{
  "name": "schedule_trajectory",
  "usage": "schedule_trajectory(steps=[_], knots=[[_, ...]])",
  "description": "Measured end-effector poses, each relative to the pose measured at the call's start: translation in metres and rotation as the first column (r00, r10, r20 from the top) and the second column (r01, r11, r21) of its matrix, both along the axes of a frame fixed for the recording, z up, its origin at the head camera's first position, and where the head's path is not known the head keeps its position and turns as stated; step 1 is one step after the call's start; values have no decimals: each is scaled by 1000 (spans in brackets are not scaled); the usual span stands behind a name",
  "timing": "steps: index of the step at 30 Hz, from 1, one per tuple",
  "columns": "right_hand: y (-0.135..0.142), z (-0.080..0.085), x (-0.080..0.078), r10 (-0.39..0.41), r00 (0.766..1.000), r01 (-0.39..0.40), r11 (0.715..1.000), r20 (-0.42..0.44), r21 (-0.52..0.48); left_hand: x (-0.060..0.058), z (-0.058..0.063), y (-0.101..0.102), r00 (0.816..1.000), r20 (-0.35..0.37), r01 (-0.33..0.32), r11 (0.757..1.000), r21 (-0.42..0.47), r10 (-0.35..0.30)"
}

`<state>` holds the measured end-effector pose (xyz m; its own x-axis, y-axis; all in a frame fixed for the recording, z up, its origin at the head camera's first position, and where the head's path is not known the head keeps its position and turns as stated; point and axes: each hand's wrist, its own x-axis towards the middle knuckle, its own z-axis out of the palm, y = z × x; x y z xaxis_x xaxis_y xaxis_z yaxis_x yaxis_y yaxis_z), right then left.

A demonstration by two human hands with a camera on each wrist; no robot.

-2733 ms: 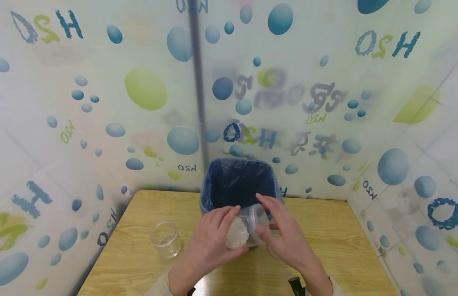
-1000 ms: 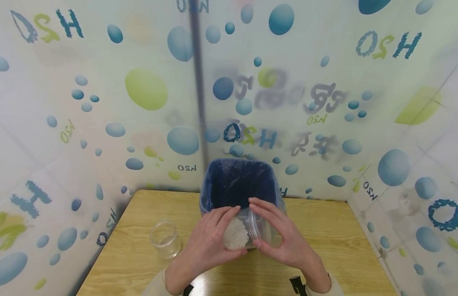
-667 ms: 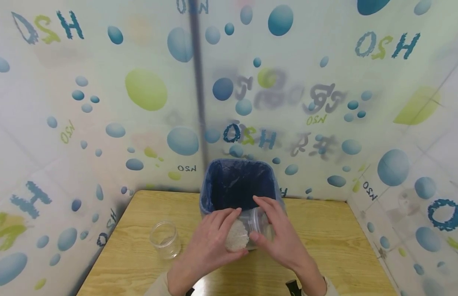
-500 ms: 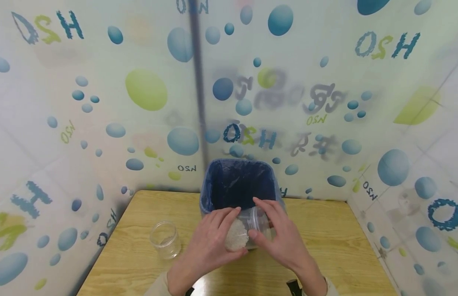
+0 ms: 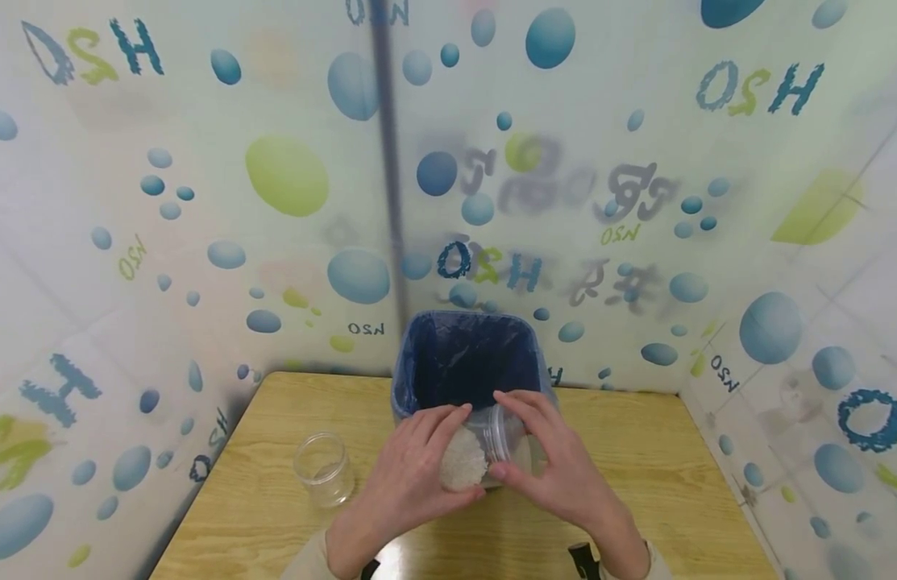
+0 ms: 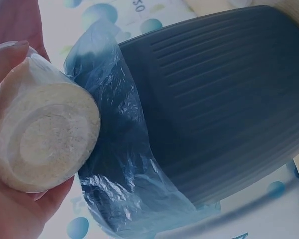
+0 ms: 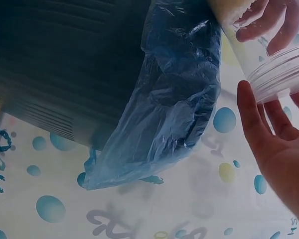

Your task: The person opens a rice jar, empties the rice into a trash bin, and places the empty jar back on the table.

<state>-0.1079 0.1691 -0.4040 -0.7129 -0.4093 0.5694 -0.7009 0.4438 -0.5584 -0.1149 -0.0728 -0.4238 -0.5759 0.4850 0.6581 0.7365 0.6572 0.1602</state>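
Note:
A clear jar (image 5: 464,461) with white grains like rice lies on its side in the air before the bin. My left hand (image 5: 408,467) grips its body; in the left wrist view the grains show through its round base (image 6: 50,137). At the jar's right end, my right hand (image 5: 557,459) holds the clear ridged screw lid (image 5: 497,435) between thumb and fingers. In the right wrist view, its fingertips touch the lid's rim (image 7: 284,69), and left fingers (image 7: 276,25) show through the clear wall. The grains lie in the left part of the jar.
Behind the hands stands a dark bin (image 5: 473,354) lined with a blue plastic bag (image 7: 174,99). An uncovered clear jar (image 5: 325,471) stands to the left on the wooden table (image 5: 252,515). Printed walls (image 5: 288,242) close in the back and both sides.
My right hand shifts and turns slightly at the lid, its thumb now a little lower. The left hand keeps its hold, and the jar stays about where it was.

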Motion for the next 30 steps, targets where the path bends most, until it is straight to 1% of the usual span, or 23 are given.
schedule_trajectory(steps=[7,10,12,15,17,19,22,24,27,30], knots=[[3,3,-1,59,996,-56,997,-64,48,-2,1,-2,1000,11,12,1000,10,-12],[4,3,0,82,994,-78,995,-70,63,-1,2,-2,1000,27,8,1000,7,-8],[4,3,0,92,994,-89,994,-56,61,0,2,-3,999,34,7,1000,10,-7],[3,4,0,97,995,-97,995,-13,24,0,3,-3,999,42,5,1000,14,-5],[2,4,0,77,997,-77,997,4,2,0,3,-3,999,45,3,1000,14,-3],[1,4,-1,40,999,-40,999,8,-6,0,3,-3,999,48,0,1000,13,-1],[-1,4,0,-34,999,34,999,-4,18,0,3,-3,999,48,-1,1000,11,1],[-2,5,1,-73,997,73,997,7,39,1,3,-3,999,47,-2,1000,6,2],[-3,6,3,-115,992,112,992,52,60,1,3,-2,999,44,0,1000,1,0],[-3,8,5,-123,986,117,992,115,56,1,2,-2,999,43,0,1000,0,0]])
